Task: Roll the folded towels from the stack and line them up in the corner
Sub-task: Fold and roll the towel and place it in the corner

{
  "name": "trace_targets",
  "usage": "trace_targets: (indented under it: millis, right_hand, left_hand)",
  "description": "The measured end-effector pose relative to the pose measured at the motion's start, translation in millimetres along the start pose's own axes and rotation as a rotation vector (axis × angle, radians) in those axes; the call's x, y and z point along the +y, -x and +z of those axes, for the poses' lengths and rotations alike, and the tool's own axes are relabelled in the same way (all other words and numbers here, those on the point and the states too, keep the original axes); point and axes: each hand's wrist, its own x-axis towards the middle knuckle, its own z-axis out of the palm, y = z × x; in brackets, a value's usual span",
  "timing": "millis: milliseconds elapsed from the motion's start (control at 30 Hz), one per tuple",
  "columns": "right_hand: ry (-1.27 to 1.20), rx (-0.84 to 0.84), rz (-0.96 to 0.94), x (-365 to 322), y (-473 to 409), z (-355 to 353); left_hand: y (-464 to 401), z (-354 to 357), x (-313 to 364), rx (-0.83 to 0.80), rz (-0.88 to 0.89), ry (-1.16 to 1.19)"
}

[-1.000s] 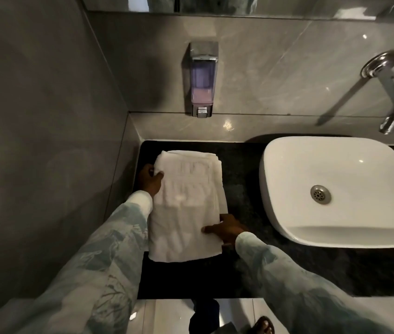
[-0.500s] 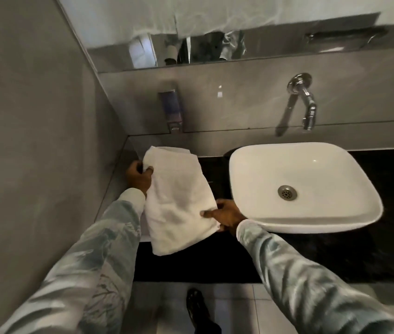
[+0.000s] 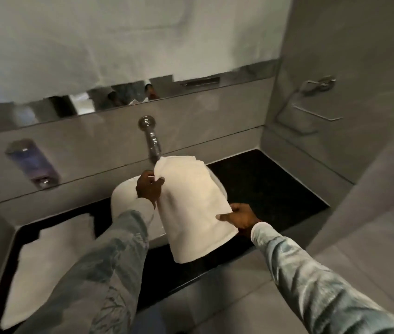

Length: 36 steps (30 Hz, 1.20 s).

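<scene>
I am seeing both hands carrying one folded white towel (image 3: pixel 192 208) in the air above the basin (image 3: pixel 124 194). The left hand (image 3: pixel 148 186) is pinching its far edge, the grip closed on cloth; the right hand (image 3: pixel 240 216) is gripping the near side edge. Left of and below the left grip, the remaining towel stack (image 3: pixel 46 266) is lying on the black surface (image 3: pixel 275 186).

Towel (image 3: pixel 192 203) above sink (image 3: pixel 123 196)
</scene>
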Motion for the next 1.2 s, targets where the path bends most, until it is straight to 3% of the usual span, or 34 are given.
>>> trace_targets:
  millis: [167, 400, 500, 633, 767, 900, 1000, 1067, 1100, 1200]
  right_hand:
    - [0.003, 0.198, 0.031, 27, -21, -105]
    - [0.03, 0.326, 0.091, 38, -90, -187]
    - [0.047, 0.406, 0.117, 27, -104, -196]
    - [0.088, 0.488, 0.194, 23, -156, -217]
    - [0.137, 0.467, 0.261, 36, -211, -236]
    - [0.214, 0.411, 0.329, 58, -251, -248]
    - [0.447, 0.443, 0.29, 76, -263, -249]
    - [0.699, 0.564, 0.126, 79, -264, -244]
    - [0.795, 0.585, 0.01, 79, -266, -239]
    - [0.941, 0.443, -0.276, 77, -278, -215]
  left_hand:
    - [5, 121, 42, -0.184, 0.099, -0.025]
    - [-30, 255, 52, -0.36, 0.078, -0.002]
    - [-57, 301, 31, -0.391, 0.021, 0.068]
    - [-125, 389, -29, -0.436, -0.074, -0.039]
    - [-145, 430, -31, -0.46, -0.139, -0.068]
    - [-174, 464, -79, -0.5, -0.173, -0.219]
    - [-171, 466, -88, -0.443, -0.018, -0.539]
    - [-160, 467, -86, -0.366, 0.225, -0.811]
    - [-152, 469, -87, -0.409, 0.356, -0.844]
    - [-124, 485, -99, -0.786, 0.678, -0.88]
